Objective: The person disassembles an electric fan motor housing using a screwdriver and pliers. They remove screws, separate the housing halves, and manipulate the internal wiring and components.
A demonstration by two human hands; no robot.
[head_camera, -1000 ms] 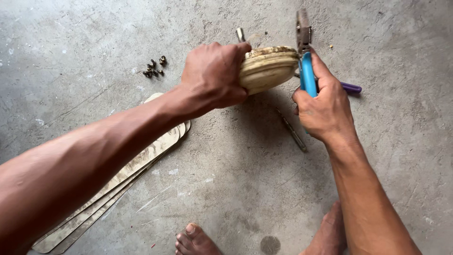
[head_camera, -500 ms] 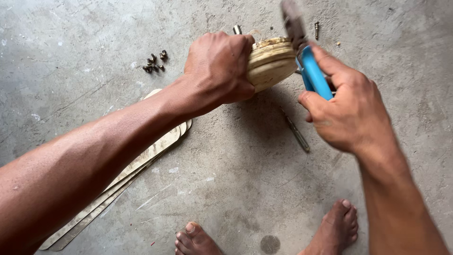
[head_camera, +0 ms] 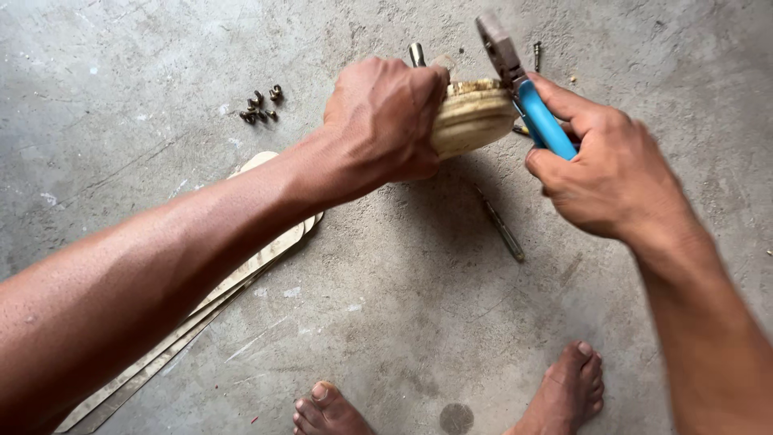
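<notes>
Two hands worked above the concrete floor (head_camera: 386,322), seen from the head camera. Left hand (head_camera: 382,121) was wrapped tight around a round, cream-coloured disc-shaped part (head_camera: 475,119), fingers curled over its near side, holding it off the floor and tilted toward the other hand. Right hand (head_camera: 612,173) was closed in a fist around the blue handles of a pair of pliers (head_camera: 523,89), grey head pointing up and away, pressed against the right edge of the round part; whether the pliers' nose gripped anything could not be told. Bits of rough material showed along the part's top rim. A short metal stub (head_camera: 416,54) stood just behind the left hand. Well left lay a small heap of dark screws (head_camera: 259,105); one screw (head_camera: 537,55) lay apart near the pliers. A thin metal rod (head_camera: 499,225) lay on the floor below the part, in its shadow. Long pale flat blades (head_camera: 241,274) were stacked under the left forearm. Bare feet (head_camera: 451,399) stood at the near edge. Judgement: good practice here would be a firm, steady left grip, pliers squarely seated at the rim, and short controlled pulls to avoid slipping toward the knuckles.
</notes>
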